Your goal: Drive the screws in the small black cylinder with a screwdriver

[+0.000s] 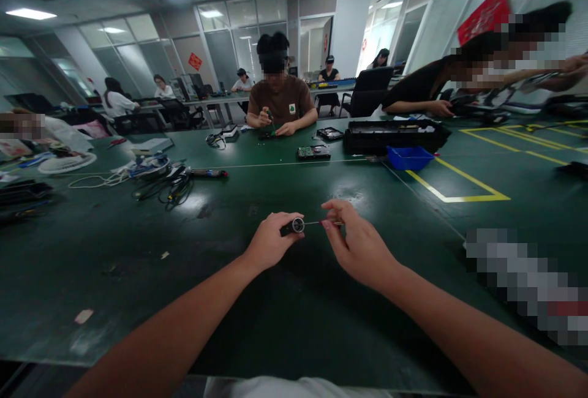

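Nearest, above the worktop point(285, 324), the left hand point(270, 240) closes around a dark cylinder point(296, 225), and the right hand point(357, 244) pinches a thin rod point(312, 223) pointing to its round end; whether it enters, I cannot tell. The step in hand seems to be aligning these two, so the next move calls for steady grip and straight rod. Farther lies a blue tray point(408, 158), then a seated co-worker point(281, 99).

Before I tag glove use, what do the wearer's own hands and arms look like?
The left hand and right hand are bare, with no gloves or wristbands visible. No sleeves show on the forearms; white cloth shows at the bottom edge.
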The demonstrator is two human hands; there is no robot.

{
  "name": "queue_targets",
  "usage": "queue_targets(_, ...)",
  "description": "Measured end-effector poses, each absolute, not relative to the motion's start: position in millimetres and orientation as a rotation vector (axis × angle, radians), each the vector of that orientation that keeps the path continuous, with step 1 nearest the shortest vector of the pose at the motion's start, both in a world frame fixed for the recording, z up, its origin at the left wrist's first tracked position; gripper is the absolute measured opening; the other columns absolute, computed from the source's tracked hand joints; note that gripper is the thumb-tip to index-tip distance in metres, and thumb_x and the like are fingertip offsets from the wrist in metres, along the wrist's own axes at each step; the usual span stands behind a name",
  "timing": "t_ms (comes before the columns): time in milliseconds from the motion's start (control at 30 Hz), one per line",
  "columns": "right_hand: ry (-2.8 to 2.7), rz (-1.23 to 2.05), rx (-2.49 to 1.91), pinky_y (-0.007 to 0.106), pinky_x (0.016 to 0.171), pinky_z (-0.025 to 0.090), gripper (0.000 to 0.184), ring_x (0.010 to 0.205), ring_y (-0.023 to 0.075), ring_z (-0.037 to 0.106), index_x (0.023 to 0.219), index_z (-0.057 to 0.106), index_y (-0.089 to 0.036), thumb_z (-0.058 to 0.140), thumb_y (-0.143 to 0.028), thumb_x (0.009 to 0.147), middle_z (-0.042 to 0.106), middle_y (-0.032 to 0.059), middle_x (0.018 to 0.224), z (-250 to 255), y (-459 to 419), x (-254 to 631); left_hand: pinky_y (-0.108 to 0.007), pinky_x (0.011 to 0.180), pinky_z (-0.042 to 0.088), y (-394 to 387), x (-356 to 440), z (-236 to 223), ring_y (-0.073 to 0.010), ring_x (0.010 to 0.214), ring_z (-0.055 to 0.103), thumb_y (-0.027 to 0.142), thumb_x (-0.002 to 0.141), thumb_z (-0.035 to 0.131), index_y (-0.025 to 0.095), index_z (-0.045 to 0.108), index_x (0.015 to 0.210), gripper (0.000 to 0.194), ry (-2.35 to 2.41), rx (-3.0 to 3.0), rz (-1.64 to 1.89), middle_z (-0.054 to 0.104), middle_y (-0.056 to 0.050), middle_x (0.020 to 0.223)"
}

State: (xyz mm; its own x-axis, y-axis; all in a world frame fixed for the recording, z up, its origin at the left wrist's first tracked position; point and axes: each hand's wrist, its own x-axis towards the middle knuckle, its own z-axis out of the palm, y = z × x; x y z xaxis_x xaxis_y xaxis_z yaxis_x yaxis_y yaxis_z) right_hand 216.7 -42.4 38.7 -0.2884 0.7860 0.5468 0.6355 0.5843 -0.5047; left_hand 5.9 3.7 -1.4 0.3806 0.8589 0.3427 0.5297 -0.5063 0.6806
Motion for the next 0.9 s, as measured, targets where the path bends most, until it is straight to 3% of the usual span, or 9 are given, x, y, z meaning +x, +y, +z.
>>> queue_targets(67, -2.03, 0.265, -1.151, 0.035, 0.073, 0.051, 0.024, 0.085, 0.0214, 0.067, 0.121, 0.046, -0.019, 0.045, -0.023, 0.097, 0.068, 0.0083, 0.096, 40.1, -41.7, 217.1, -0.042, 0.102, 0.042, 3.5, 5.7, -1.2, -0.0237, 0.11, 0.061, 0.024, 0.083, 0.073, 0.027, 0.067, 0.118, 0.036, 1.199, 2.187, 0.937, 0.069, -0.004, 0.116)
queue_targets(267, -2.041, 0.256, -1.273, 0.03, 0.054, 0.041, 0.022, 0.057, 0.0163, 0.059, 0.11, 0.054, -0.021, 0.038, -0.033, 0.102, 0.066, 0.0008, 0.074, 45.7, -38.5, 220.1, -0.047, 0.105, 0.039, 1.4, 6.7, -0.6, -0.0254, 0.109, 0.061, 0.026, 0.082, 0.074, 0.028, 0.069, 0.116, 0.035, 1.208, 2.222, 0.895, 0.07, -0.004, 0.114)
queue_targets(367, -2.022, 0.27, -1.199, 0.031, 0.06, 0.045, 0.021, 0.064, 0.0178, 0.062, 0.119, 0.048, -0.02, 0.04, -0.028, 0.101, 0.066, 0.0027, 0.08, 46.3, -39.1, 220.1, -0.047, 0.105, 0.039, 1.0, 6.5, 0.3, -0.0255, 0.109, 0.061, 0.026, 0.083, 0.073, 0.029, 0.068, 0.117, 0.035, 1.211, 2.219, 0.889, 0.07, -0.004, 0.114)
queue_targets(467, -2.02, 0.3, -1.153, 0.033, 0.067, 0.048, 0.014, 0.075, 0.0199, 0.064, 0.112, 0.047, -0.021, 0.041, -0.024, 0.099, 0.065, 0.0048, 0.086, 47.9, -40.2, 219.4, -0.046, 0.103, 0.041, 1.3, 5.5, 0.7, -0.0257, 0.109, 0.06, 0.026, 0.083, 0.074, 0.029, 0.068, 0.118, 0.036, 1.219, 2.207, 0.916, 0.07, -0.004, 0.115)
queue_targets(633, -2.01, 0.335, -1.246, 0.031, 0.058, 0.042, 0.019, 0.063, 0.0177, 0.061, 0.099, 0.052, -0.022, 0.036, -0.032, 0.103, 0.063, 0.0013, 0.075, 47.9, -38.2, 218.9, -0.048, 0.105, 0.039, 1.5, 4.8, 0.3, -0.0259, 0.108, 0.06, 0.027, 0.083, 0.073, 0.029, 0.068, 0.119, 0.036, 1.237, 2.211, 0.914, 0.07, -0.004, 0.115)
queue_targets(767, -1.897, 0.384, -1.182, 0.032, 0.065, 0.046, 0.015, 0.074, 0.019, 0.065, 0.111, 0.049, -0.021, 0.043, -0.027, 0.099, 0.066, 0.0045, 0.088, 43.3, -37.8, 219.1, -0.05, 0.107, 0.037, 1.2, 5.8, 0.1, -0.0259, 0.11, 0.06, 0.028, 0.083, 0.073, 0.029, 0.067, 0.119, 0.036, 1.242, 2.211, 0.907, 0.069, -0.004, 0.116)
queue_targets(900, -1.775, 0.536, -1.166, 0.032, 0.069, 0.048, 0.015, 0.079, 0.0191, 0.064, 0.101, 0.057, -0.021, 0.049, -0.033, 0.098, 0.066, 0.0041, 0.087, 39.7, -35.0, 220.1, -0.051, 0.108, 0.037, 0.7, 6.8, 0.6, -0.0262, 0.109, 0.06, 0.027, 0.083, 0.073, 0.028, 0.067, 0.119, 0.037, 1.27, 2.2, 0.917, 0.069, -0.004, 0.116)
